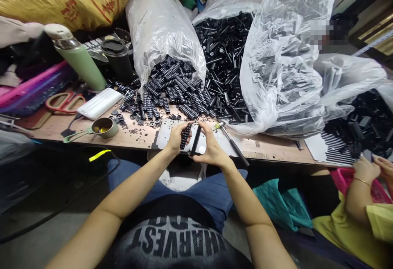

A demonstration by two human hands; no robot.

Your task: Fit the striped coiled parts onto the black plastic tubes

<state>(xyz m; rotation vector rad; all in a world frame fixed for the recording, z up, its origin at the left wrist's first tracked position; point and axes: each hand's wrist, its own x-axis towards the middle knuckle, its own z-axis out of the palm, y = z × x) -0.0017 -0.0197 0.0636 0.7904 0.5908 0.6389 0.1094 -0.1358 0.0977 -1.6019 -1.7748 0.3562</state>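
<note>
The left grip [175, 140] is grasping a slim, ribbed black cylinder with pale markings [185, 136], and the right grip [212, 146] is grasping a smooth, straight black tube [195, 140] between thumb and fingers, the two pieces sitting side by side but apart. Beneath both grips, a flat, pale plate [164, 133] is lying on the wooden-topped table [273, 148]. Just right of the right grip, a dark-handled hammer-like tool [236, 146] is resting aslant, its handle pointing nearward. Well left of the left grip, a small olive metal cup [111, 130] is holding something yellow; beyond it a white, rectangular device [100, 103] is lying near red-handled scissors [65, 103]. Straight beyond the grips, a heap of ribbed black cylinders [176, 84] is spilling from a whitish translucent plastic bag [166, 25], while a heap of glossy black tubes [224, 60] is lying beyond the right grip. Beyond the left grip, a pale green bottle with a white lid [81, 62] is leaning beside a dark lidded tumbler [118, 58].
</note>
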